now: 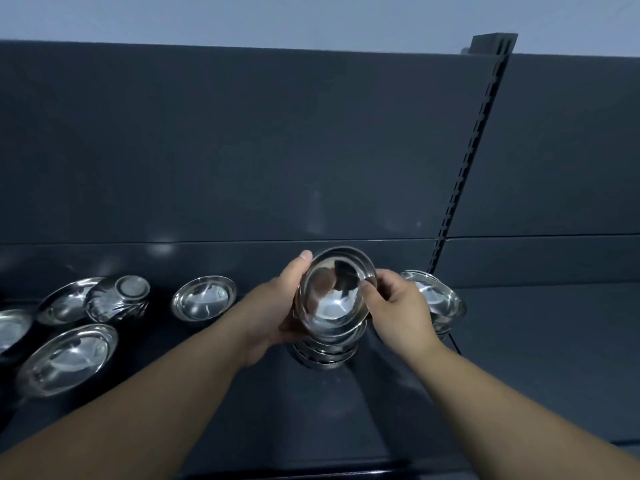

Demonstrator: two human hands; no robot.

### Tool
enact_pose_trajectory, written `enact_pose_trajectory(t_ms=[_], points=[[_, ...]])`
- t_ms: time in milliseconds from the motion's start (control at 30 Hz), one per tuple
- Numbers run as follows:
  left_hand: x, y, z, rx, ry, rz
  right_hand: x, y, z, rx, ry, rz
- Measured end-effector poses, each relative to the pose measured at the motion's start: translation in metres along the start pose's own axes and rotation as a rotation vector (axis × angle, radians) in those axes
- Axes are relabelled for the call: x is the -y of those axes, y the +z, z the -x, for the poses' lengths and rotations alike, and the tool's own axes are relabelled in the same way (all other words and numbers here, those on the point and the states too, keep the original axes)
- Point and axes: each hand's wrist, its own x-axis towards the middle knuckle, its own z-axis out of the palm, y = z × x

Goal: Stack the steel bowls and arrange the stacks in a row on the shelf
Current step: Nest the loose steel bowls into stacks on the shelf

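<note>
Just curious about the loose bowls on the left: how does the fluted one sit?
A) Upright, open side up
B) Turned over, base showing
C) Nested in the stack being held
B: the fluted bowl lies tipped over with its round base toward the camera, unlike the open bowl beside it, and apart from the stack between the hands.

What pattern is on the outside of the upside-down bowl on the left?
Fluted, shell-like ribs fan around the upside-down bowl; its steel is shiny silver. The head view shows it.
</note>
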Motion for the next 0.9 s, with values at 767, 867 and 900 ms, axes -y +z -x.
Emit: enact_pose_trajectory(t_ms=[767, 867, 900], points=[[0.071, 0.017, -0.030, -0.289, 0.044, 0.109, -0.044, 0.011, 0.035, 0.228, 0.139, 0.030], [0.069, 0.021, -0.037, -0.291, 0.050, 0.206, -0.056, 0.015, 0.020, 0.291, 0.131, -0.026], [0.069, 0.022, -0.038, -0.290, 0.055, 0.222, -0.059, 0.014, 0.016, 0.314, 0.137, -0.023]])
